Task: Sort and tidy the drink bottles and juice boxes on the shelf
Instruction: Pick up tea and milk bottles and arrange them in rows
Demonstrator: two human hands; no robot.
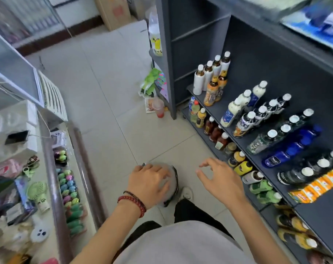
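A dark grey shelf unit (243, 141) runs along the right, with rows of drink bottles. White and orange bottles (212, 82) stand at its far end, then milky white bottles (236, 109), clear bottles (266, 140), blue bottles (293, 147) and dark bottles (310, 170). A row of orange juice boxes (319, 185) lies nearest me. The lower shelf holds brown, yellow and green bottles (239, 164). My left hand (149, 181) rests palm down on a round grey stool (171, 185) on the floor. My right hand (221, 180) hovers with fingers spread, holding nothing, just left of the lower shelf.
A glass counter (53, 168) with small colourful toys runs along the left. The tiled floor aisle (108, 96) lies between counter and shelf. A pink cup and bags (156, 103) sit at the foot of the shelf end. Cardboard boxes (114, 10) stand far back.
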